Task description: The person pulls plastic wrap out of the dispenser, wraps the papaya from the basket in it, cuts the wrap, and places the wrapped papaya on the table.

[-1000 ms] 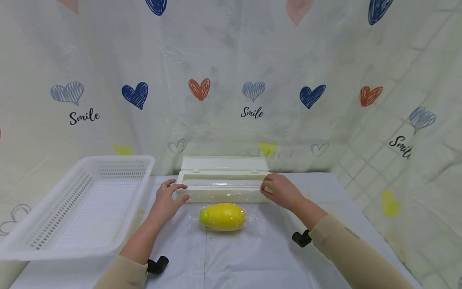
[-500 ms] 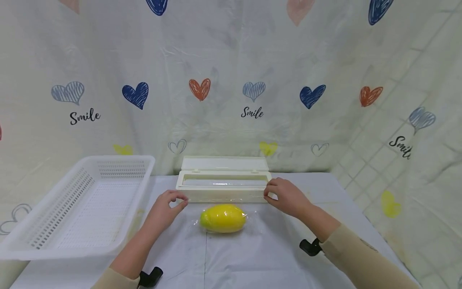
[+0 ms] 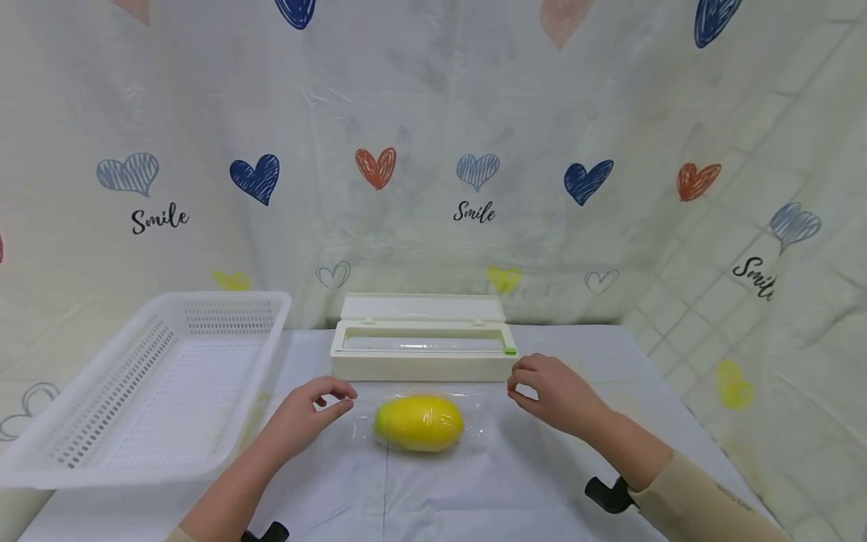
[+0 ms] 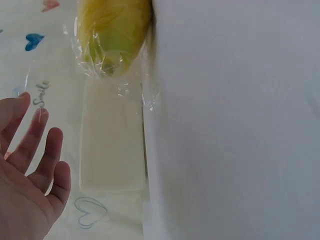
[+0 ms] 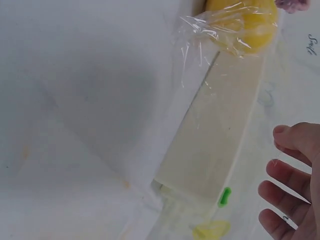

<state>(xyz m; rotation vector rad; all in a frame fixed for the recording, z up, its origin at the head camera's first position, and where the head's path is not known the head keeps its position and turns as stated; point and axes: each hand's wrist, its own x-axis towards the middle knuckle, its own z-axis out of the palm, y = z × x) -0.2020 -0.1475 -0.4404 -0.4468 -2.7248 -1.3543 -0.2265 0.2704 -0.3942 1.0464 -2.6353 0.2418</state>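
Observation:
A plump yellow fruit (image 3: 420, 424) with a green end lies on the covered table, wrapped in clear cling film (image 3: 475, 421). Crinkled film spreads past both its ends in the wrist views. At its left, my left hand (image 3: 303, 415) pinches the film's edge between thumb and forefinger. My right hand (image 3: 557, 393) does likewise at the right, thumb and forefinger together and the other fingers loosely bent. Behind the fruit stands a cream cling film dispenser box (image 3: 423, 369), its lid (image 3: 421, 307) raised, with a green slider (image 3: 510, 351) at its right end.
A white perforated basket (image 3: 138, 476) sits at the left of the table. A curtain (image 3: 433, 98) printed with hearts hangs behind the table. The white table cover (image 3: 433, 497) extends in front of the fruit.
Both hands have drawn back from the dispenser box toward me, bringing the film's edge along. The fruit has shifted slightly nearer. The green slider, earlier behind my right hand, now shows.

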